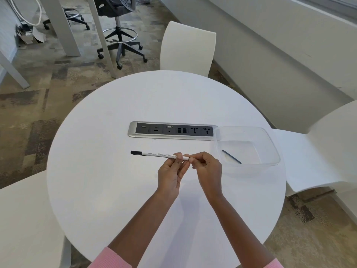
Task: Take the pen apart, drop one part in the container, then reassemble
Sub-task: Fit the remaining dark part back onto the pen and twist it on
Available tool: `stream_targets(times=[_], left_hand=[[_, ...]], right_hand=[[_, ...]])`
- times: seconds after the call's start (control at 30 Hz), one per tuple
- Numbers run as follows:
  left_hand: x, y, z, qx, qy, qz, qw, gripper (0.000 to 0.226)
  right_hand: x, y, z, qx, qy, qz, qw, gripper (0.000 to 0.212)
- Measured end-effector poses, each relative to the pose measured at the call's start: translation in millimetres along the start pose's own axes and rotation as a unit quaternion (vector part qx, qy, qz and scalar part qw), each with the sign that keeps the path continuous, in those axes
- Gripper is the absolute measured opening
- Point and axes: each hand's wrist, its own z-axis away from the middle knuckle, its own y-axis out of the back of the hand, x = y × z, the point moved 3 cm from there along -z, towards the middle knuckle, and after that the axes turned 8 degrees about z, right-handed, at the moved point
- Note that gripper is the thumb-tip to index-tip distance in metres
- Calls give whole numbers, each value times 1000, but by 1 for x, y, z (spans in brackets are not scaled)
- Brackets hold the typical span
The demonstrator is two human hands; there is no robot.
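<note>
The pen (158, 154) has a white barrel printed with a line of small dark lettering and a black cap. The round table (116, 190) is plain white. The power strip (172, 130) is silver with a dark grey face. The container (270, 144) is clear, holding a dark refill (231, 156). The sleeves (111, 259) are pink. The carpet (29, 113) is mottled beige with grey-brown patches. The chairs (188, 49) are white.

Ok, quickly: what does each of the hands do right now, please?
Left hand: closed on the white pen, gripping its barrel.
Right hand: fingertips pinch the pen's right end; whether it holds a separate small part cannot be told.
</note>
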Motion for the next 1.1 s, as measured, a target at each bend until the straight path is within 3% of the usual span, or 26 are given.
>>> stream_targets(times=[0.33,0.43,0.57,0.73,0.97,1.1], left_hand=[[0,4,0,-1,-24,-55,998,11],[3,1,-1,-7,-25,-45,999,11],[5,-2,-2,-6,-19,-27,999,11],[4,0,-1,3,-10,-21,1000,11],[3,1,-1,12,-7,-32,999,11],[3,3,-1,8,-12,-37,999,12]], right_hand=[[0,2,-7,-103,-149,-111,977,18],[-2,4,-8,-107,-108,-90,984,18],[-5,5,-1,-53,22,46,997,15],[-10,5,6,1,195,208,959,10],[-15,4,3,7,238,284,929,8],[-14,2,-1,-58,182,285,939,16]])
